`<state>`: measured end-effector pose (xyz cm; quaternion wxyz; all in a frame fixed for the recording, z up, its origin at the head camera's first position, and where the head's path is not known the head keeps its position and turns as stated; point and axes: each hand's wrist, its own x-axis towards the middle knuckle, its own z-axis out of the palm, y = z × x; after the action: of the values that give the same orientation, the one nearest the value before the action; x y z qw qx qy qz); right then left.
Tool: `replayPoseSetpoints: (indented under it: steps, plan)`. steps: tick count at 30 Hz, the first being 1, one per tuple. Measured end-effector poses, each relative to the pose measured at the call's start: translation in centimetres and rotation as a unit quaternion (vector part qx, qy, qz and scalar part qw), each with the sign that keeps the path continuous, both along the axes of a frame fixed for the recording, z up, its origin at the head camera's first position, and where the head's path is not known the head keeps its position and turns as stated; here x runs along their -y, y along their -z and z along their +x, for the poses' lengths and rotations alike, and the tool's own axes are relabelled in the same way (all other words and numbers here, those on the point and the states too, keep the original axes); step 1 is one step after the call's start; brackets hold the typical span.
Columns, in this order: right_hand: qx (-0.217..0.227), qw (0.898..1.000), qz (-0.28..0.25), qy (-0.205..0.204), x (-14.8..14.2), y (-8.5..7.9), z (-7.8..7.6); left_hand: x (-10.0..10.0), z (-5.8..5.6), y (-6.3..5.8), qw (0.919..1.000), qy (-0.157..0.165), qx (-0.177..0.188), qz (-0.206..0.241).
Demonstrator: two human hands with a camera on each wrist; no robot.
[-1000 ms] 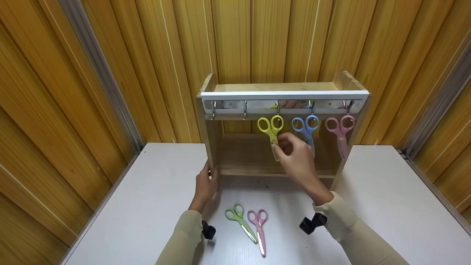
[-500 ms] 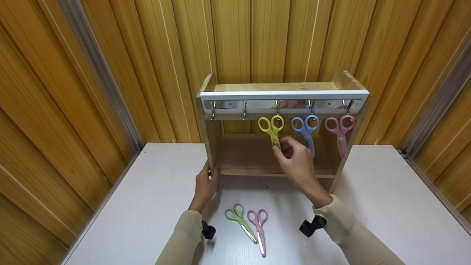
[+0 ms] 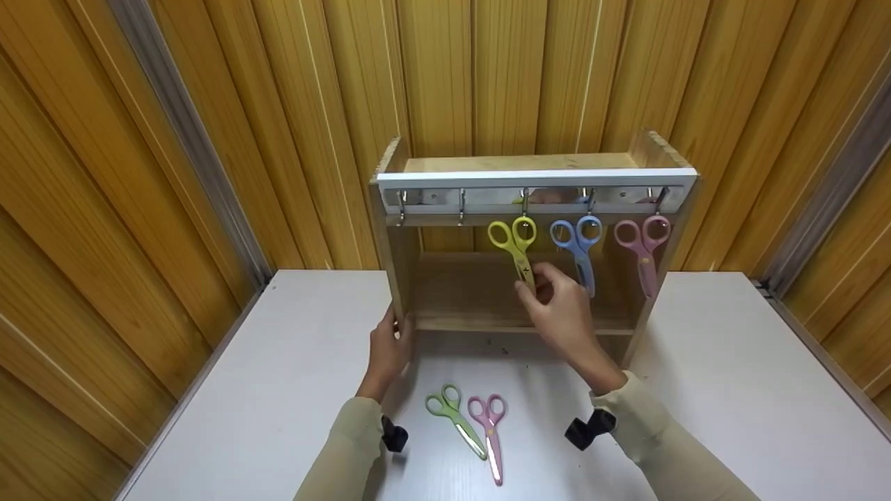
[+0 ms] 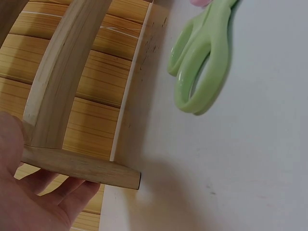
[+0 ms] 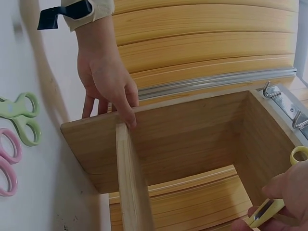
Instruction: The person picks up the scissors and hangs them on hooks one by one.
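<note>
My right hand pinches the lower part of the yellow scissors between thumb and fingers. One handle loop of these scissors is at the middle hook of the metal hook rail. With the thumb on one face and fingers on the other, my left hand grips the left side panel of the wooden rack near its base. To the right of the yellow pair hang blue scissors and pink scissors, each at its own hook.
Green scissors and another pink pair of scissors lie side by side on the white table in front of the rack. Two bare hooks are at the rail's left. A wood-panelled wall stands behind.
My right hand has slid slightly down the yellow scissors, showing more of the blades. The left hand and the other scissors have stayed in place.
</note>
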<state>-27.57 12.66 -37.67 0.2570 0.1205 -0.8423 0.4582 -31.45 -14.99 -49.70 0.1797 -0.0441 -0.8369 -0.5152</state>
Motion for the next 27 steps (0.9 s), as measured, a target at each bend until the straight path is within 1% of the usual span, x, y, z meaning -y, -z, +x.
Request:
replayPoseSetpoints:
  steps: [10,20,27]
  plan:
    - [0.0,1.0,0.0,-0.008,-0.13,0.77,-0.34,0.01,-0.07,-0.09,1.0,-0.003,0.007,-0.001]
    - [0.015,1.0,0.003,-0.016,-0.15,0.88,-0.42,-0.03,0.01,-0.08,0.9999,-0.006,0.007,-0.006]
    - [0.012,1.0,0.0,-0.005,-0.08,1.02,-0.52,0.08,0.08,0.1,0.9999,0.003,-0.014,-0.001]
